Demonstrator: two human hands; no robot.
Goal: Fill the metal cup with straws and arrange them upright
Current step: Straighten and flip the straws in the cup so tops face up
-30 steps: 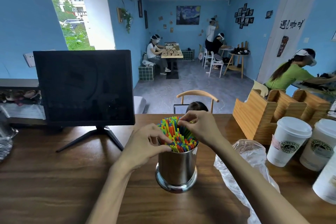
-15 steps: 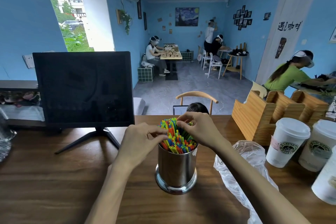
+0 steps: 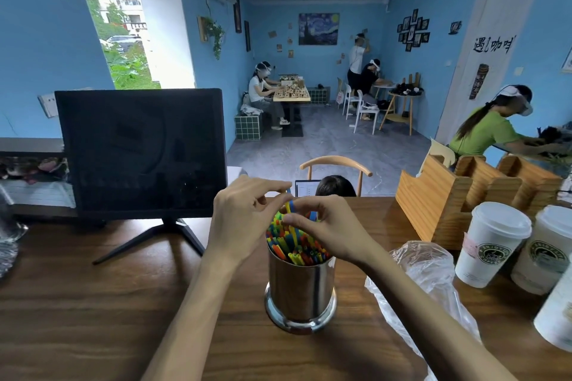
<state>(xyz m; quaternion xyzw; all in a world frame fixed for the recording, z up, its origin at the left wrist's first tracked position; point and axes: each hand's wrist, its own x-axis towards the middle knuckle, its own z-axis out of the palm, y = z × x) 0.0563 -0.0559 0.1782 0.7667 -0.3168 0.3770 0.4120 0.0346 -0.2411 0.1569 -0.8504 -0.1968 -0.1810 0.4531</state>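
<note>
- Polished steel forms the metal cup, which stands upright on the wooden table just below the middle of the view, its flared base flat on the wood.
- The straws, green, yellow, blue, orange and red, pack the cup and rise past its rim, leaning a little toward 11 o'clock.
- The left hand hovers at 10 o'clock from the cup's mouth, fingers curled, thumb and forefinger pinching the top of a blue straw that sticks up above the rest.
- The right hand sits at 1 o'clock from the cup's mouth, fingers bent and pinching among the straw tops; which straw it grips I cannot tell.
- A crumpled clear plastic bag lies on the table at 3 o'clock from the cup, partly under the right forearm.
- A dark monitor on its stand is at 10 o'clock from the cup.
- Lidded paper cups stand at 3 o'clock near the table's right edge, with a wooden organiser behind them at 2 o'clock.
</note>
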